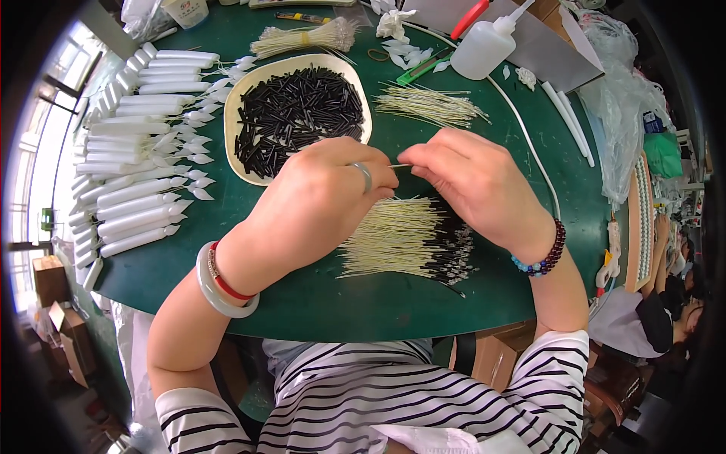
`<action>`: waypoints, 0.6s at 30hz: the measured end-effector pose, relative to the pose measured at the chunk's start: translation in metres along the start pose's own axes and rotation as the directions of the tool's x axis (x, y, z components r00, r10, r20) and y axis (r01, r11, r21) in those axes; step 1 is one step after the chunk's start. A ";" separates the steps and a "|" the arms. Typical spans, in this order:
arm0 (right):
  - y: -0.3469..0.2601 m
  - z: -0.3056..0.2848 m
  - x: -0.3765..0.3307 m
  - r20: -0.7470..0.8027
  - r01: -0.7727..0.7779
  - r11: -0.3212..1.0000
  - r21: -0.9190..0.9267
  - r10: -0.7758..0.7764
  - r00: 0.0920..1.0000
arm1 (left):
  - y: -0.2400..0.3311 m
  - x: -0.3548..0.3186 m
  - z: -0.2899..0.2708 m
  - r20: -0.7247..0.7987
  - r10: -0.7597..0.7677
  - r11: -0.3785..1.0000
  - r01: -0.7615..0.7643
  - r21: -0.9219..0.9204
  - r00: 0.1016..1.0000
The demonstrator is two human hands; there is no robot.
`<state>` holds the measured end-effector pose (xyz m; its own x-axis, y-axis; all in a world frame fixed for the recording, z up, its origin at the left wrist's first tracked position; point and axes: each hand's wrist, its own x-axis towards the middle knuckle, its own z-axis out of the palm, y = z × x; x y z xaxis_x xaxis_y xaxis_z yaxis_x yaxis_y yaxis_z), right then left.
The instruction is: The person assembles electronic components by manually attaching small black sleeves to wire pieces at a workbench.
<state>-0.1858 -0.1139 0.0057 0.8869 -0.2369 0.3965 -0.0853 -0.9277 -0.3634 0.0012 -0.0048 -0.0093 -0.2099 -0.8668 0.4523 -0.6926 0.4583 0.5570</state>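
At a green worktable (pixel 318 303), I pinch one thin cream stick (pixel 400 166) between both hands: my left hand (pixel 318 198) and right hand (pixel 473 181) are each closed on an end. Just beneath them lies a fanned pile of finished black-tipped sticks (pixel 408 240). Farther off, an oval tray (pixel 240 91) holds many loose black sleeves (pixel 299 113), with bare sticks (pixel 427 104) at far right, so plenty seems left. White tubes (pixel 140 151) line the left.

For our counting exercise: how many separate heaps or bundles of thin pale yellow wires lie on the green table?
3. A tied bundle of pale yellow wires at the far edge, a loose heap right of the oval tray, and a large black-tipped heap under the hands, partly hidden.
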 end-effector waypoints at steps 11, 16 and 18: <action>-0.011 -0.008 0.003 -0.071 -0.165 0.968 0.186 0.181 0.981 | 0.005 -0.002 -0.009 -0.073 -0.310 0.908 0.273 -0.317 0.948; -0.012 -0.005 0.004 -0.080 -0.162 0.967 0.197 0.180 0.980 | 0.005 -0.003 -0.009 -0.034 -0.285 0.909 0.259 -0.326 0.958; -0.011 -0.004 0.003 -0.081 -0.160 0.966 0.202 0.179 0.980 | 0.005 -0.002 -0.009 -0.034 -0.280 0.911 0.255 -0.325 0.959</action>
<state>-0.1840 -0.1058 0.0145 0.8176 -0.4220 0.3918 -0.1326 -0.8001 -0.5850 0.0044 0.0012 -0.0018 0.0160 -0.9534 0.3014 -0.4604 0.2606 0.8486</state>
